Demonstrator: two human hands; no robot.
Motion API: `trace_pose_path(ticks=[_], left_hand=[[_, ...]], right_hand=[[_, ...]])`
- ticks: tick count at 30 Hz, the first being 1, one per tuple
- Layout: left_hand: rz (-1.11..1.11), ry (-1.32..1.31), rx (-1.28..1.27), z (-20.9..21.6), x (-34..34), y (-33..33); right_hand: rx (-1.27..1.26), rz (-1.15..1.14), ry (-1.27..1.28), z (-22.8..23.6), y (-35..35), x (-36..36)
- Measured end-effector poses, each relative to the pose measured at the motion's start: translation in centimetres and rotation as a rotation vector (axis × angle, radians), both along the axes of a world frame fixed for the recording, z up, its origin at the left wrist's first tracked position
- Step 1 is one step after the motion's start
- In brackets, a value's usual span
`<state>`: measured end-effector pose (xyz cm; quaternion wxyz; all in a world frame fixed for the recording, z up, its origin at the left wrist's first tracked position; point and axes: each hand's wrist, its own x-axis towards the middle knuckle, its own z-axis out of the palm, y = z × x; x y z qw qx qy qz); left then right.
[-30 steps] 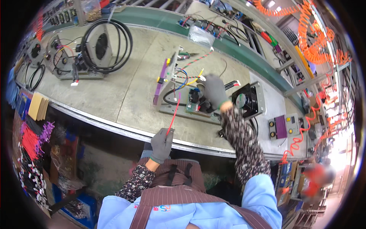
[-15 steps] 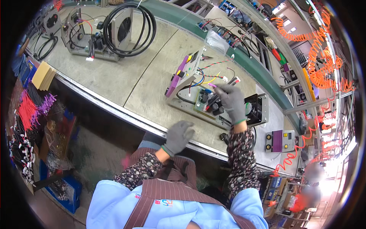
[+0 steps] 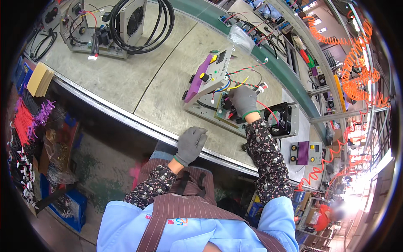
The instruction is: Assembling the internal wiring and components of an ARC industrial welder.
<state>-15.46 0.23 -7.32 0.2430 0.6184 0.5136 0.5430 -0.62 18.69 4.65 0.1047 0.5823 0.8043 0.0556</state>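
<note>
My right hand (image 3: 244,101), in a grey glove, reaches into the open frame of a machine with a purple-edged front panel (image 3: 205,77). Its fingers are closed on a red wire (image 3: 269,110), which trails out past the hand towards a black fan (image 3: 282,119); the fingertips are partly hidden. Below the hand lies a green circuit board (image 3: 220,111) with black cylindrical parts. A yellow wire (image 3: 240,82) and twisted red-green wires (image 3: 245,68) spread out beside the hand. My left hand (image 3: 191,145), also gloved, rests at the bench's front edge with its fingers curled and nothing visible in them.
Another opened machine (image 3: 100,40) with a coiled black cable (image 3: 167,25) stands at the back left. Right of the fan is a small purple-and-grey unit (image 3: 305,153). Bundled red wires (image 3: 26,122) hang at the far left. Coiled orange hoses (image 3: 357,84) hang on the right.
My right hand has moved left and lower into the machine, and the red wire now shows behind it. My left hand has shifted slightly left, its fingers more curled.
</note>
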Motion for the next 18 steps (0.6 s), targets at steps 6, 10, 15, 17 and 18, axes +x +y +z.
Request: trace_pose_path(ticks=[6, 10, 15, 17, 18], left_hand=[[0.002, -0.002, -0.015, 0.1, 0.0, 0.0], [-0.003, -0.009, -0.024, 0.2, -0.1, 0.0], [0.004, 0.008, -0.01, 0.3, 0.0, 0.0], [0.004, 0.018, -0.01, 0.3, 0.0, 0.1], [0.012, 0.015, 0.004, 0.4, 0.1, 0.1]], right_hand=[[0.031, 0.013, 0.06, -0.8, 0.0, 0.3], [0.041, 0.033, 0.121, -1.1, -0.1, 0.9], [0.096, 0.109, 0.177, -1.0, -0.4, 1.1], [0.096, 0.106, 0.183, -0.8, -0.6, 1.0], [0.093, 0.101, 0.175, -0.8, -0.6, 0.9]])
